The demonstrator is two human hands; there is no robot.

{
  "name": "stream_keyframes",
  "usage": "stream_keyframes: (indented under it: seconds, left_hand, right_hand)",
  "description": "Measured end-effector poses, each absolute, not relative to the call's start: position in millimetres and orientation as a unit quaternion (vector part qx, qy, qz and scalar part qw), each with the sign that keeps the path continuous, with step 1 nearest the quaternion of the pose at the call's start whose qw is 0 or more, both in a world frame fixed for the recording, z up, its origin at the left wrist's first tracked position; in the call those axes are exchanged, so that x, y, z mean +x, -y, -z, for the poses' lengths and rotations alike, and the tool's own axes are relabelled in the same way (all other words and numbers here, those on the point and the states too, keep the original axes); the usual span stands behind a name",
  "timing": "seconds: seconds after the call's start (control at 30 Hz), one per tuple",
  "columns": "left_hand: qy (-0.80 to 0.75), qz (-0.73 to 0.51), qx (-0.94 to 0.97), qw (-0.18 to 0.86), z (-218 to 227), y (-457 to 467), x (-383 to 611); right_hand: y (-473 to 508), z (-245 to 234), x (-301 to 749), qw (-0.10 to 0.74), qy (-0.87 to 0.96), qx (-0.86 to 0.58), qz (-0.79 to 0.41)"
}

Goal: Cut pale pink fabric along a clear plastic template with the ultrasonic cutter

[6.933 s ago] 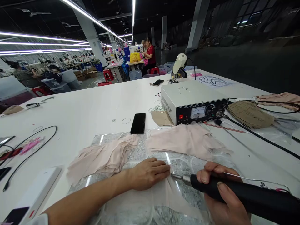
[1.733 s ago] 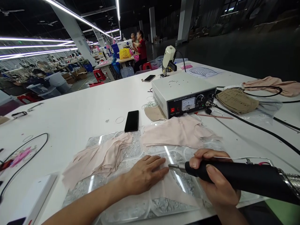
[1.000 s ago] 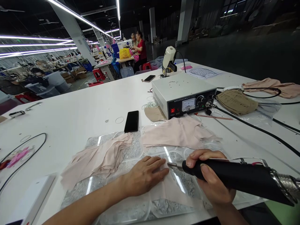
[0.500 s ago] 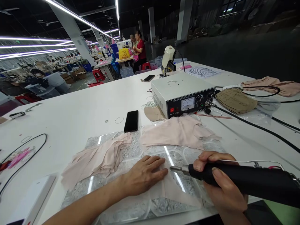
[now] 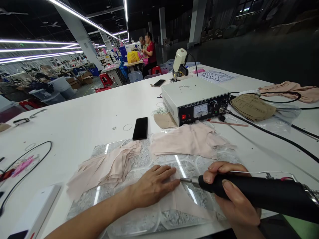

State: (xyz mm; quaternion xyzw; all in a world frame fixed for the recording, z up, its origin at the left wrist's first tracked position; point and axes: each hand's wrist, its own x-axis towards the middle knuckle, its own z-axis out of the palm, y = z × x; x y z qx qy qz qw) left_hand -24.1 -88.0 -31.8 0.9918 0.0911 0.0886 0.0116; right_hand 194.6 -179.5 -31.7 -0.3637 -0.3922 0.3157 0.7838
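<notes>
My left hand lies flat, fingers stretched out, on a pale pink fabric piece spread over a clear, patterned plastic sheet. In my right hand is a thick black handpiece with a narrow metal tip, held nearly level with my fingers wrapped round it. The tip points left, right by my left fingertips at the fabric; whether it touches the cloth I cannot tell. A fanned stack of pink fabric pieces lies to the left, and another pink pile sits behind my hands.
A control box with a dial and lit red switch stands behind the fabric, a black cable running from it to the right. A phone, brown fabric pieces and a white box lie around. Co-workers sit far back.
My right hand has shifted the handpiece slightly left, bringing its tip closer to my left fingertips. My left hand stays in place on the fabric.
</notes>
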Motion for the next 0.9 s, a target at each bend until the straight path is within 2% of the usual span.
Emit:
stream_keyframes:
  seconds: [0.3, 0.57, 0.9]
  left_hand:
    - [-0.089, -0.094, 0.992, 0.01, 29.2, 88.6, -23.5]
    - [-0.086, -0.102, 0.991, 0.008, 29.7, 89.6, -23.7]
    - [-0.037, -0.128, 0.991, 0.021, 22.9, 95.6, -17.4]
  right_hand:
    - [176.6, 29.9, 191.1, 0.775, 0.41, -0.385, -0.288]
    - [182.3, 27.4, 195.4, 0.811, 0.335, -0.359, -0.319]
    - [194.4, 30.5, 199.9, 0.801, 0.318, -0.356, -0.361]
